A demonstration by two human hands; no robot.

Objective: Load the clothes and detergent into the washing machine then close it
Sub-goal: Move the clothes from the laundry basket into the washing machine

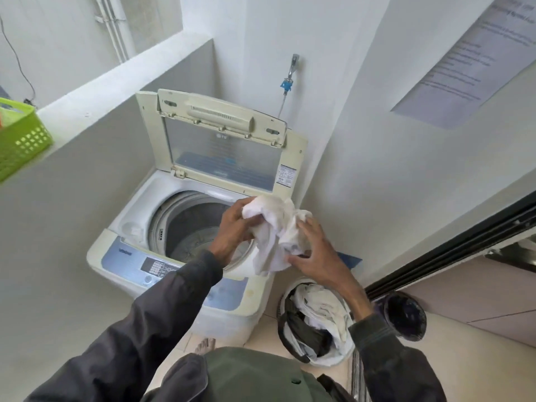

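Observation:
A top-loading washing machine (124, 265) stands in the corner with its lid (223, 140) raised against the wall. Its drum (191, 224) looks empty of clothes. A crumpled white garment (275, 227) hangs above the drum's right rim, held from both sides. My left hand (232, 227) grips its left part, and my right hand (316, 250) holds its right part with fingers spread. On the floor to the machine's right stands a round laundry basket (282, 303) with white and dark clothes in it. No detergent container is clearly in view.
A green plastic basket (20, 137) sits on the low wall ledge at left. A tap (293, 68) with a hose is on the wall behind the machine. A dark bucket (406, 314) stands by a sliding door track at right. My bare foot (206, 343) is near the machine's base.

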